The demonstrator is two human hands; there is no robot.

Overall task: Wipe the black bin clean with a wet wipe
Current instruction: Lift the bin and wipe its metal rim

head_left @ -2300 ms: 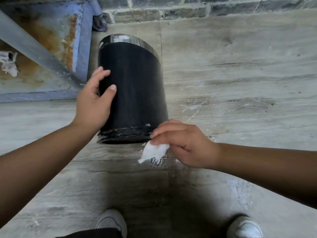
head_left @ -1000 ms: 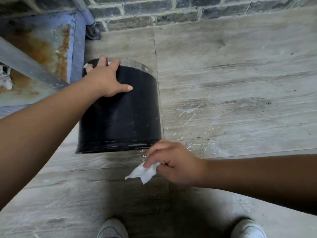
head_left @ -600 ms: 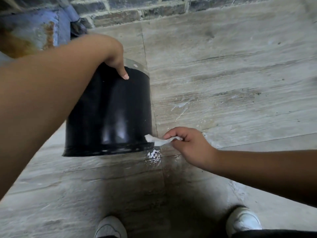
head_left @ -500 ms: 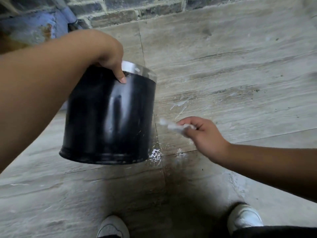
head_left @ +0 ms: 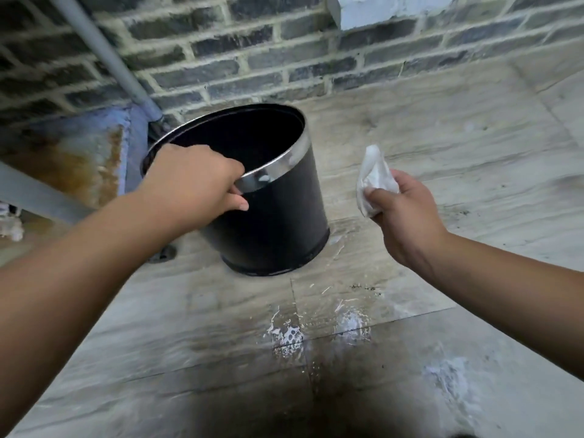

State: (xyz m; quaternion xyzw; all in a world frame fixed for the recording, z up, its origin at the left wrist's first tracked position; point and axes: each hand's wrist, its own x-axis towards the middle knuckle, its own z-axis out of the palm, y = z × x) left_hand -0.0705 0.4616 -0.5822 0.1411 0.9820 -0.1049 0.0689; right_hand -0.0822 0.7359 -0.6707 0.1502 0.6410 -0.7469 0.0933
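The black bin, round with a shiny metal band at its rim, stands nearly upright on the tiled floor with its open mouth facing up and toward the wall. My left hand grips the near rim, fingers curled over the metal band. My right hand holds a crumpled white wet wipe in the air to the right of the bin, apart from it.
A dark brick wall runs behind the bin. A grey pipe slants down to the floor at the left, beside a rusty blue metal frame. White wet splashes mark the floor tiles in front.
The bin has been turned from upside down to mouth up. My left hand moved from its side to its rim. My right hand rose with the wipe, away from the bin's base.
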